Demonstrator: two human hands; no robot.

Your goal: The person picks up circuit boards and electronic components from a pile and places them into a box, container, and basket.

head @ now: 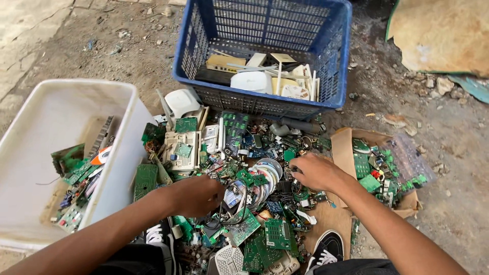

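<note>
A heap of green circuit boards (244,229), cables and broken white casings covers the ground in front of me. My left hand (196,195) rests fingers-down in the heap, curled on dark wires beside a stack of shiny discs (269,170). My right hand (316,172) reaches into the pile just right of the discs, fingers bent over small parts; what it grips, if anything, is hidden.
A white plastic tub (66,104) at left holds some boards. A blue crate (265,51) at the back holds white device casings. A torn cardboard box (344,147) at right carries small green boards. My black shoes (326,249) show at the bottom.
</note>
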